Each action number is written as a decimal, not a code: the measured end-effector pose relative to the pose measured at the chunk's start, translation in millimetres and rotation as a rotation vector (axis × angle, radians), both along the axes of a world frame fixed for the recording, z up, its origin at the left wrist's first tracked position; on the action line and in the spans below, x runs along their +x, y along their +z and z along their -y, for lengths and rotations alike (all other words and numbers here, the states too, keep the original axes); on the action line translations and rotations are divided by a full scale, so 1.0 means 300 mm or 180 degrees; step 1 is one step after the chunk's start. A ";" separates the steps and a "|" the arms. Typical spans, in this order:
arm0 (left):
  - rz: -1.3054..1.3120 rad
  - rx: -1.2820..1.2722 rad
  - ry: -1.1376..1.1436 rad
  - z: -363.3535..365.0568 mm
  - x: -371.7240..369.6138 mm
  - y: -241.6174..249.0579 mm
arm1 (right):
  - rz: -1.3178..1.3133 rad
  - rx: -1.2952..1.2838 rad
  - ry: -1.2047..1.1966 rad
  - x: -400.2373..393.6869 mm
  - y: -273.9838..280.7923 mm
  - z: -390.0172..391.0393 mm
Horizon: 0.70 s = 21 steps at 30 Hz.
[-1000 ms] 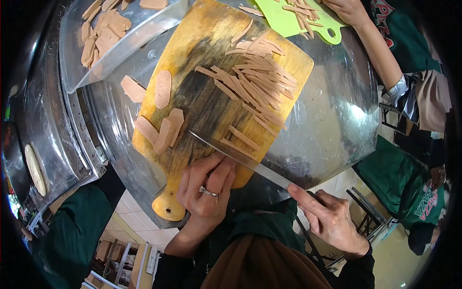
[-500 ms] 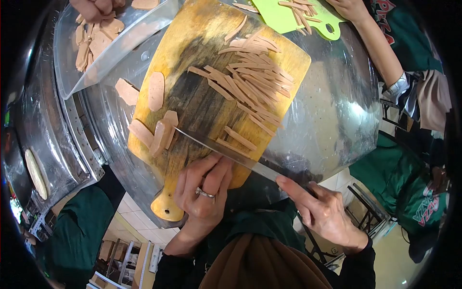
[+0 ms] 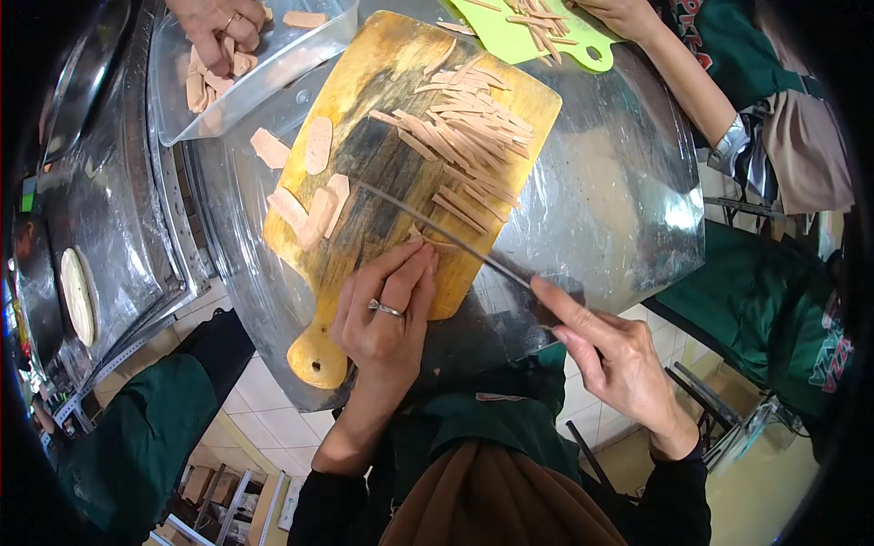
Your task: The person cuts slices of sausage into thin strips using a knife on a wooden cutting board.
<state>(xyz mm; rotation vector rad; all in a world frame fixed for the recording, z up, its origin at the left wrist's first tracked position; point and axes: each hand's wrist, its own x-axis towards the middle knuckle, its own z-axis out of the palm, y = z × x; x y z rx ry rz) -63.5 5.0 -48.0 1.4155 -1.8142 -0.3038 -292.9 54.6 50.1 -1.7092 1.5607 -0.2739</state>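
My right hand (image 3: 612, 357) grips a long knife (image 3: 455, 238) by its handle, the index finger stretched along the top. Its blade slants up and left across the wooden cutting board (image 3: 314, 275), close to my left fingertips. My left hand (image 3: 387, 308), wearing a ring, has its fingers bunched and pressed on a small pinkish-brown sausage piece (image 3: 439, 245), mostly hidden beneath them. Beyond the blade lie a few separate sausage strips (image 3: 462, 213) and a heap of cut strips (image 3: 473, 127). Uncut sausage slices (image 3: 317, 215) rest on the board's left side.
A clear plastic tub (image 3: 264, 84) with sausage slices stands at upper left, another person's hand (image 3: 218, 29) inside it. At the top, a green cutting board (image 3: 592, 56) bears strips beside another person's arm (image 3: 678, 80). The metal table (image 3: 610, 191) surrounds the board.
The view has shifted, so the board sits higher in the picture. My knife and left hand have moved slightly relative to the board. The other person's hand reaches further into the tub.
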 end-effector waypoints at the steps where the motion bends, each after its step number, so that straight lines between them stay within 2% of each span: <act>1: 0.0000 -0.0002 0.0008 0.002 0.001 -0.001 | -0.0057 0.0041 0.0047 0.004 0.010 -0.007; 4: 0.0004 0.0057 -0.0021 0.008 0.008 0.006 | -0.0127 0.0059 0.0073 0.008 0.019 -0.009; 7: -0.0524 0.0264 0.0017 -0.011 0.010 -0.007 | 0.0009 -0.0223 -0.0064 0.001 0.002 -0.015; 10: -0.1209 0.0027 0.0153 -0.020 0.018 -0.049 | 0.0043 -0.0205 -0.0160 -0.010 0.010 -0.019; 13: -0.0644 0.0266 -0.0134 -0.022 0.034 -0.009 | 0.0025 -0.0131 -0.0146 -0.019 0.019 -0.027; 16: -0.1195 0.0367 -0.0050 -0.037 0.039 -0.041 | -0.0065 0.0017 0.0035 -0.011 0.043 -0.026; 21: -0.1221 0.0132 0.0093 -0.020 0.033 -0.043 | -0.0340 -0.0028 0.0073 -0.017 0.024 -0.001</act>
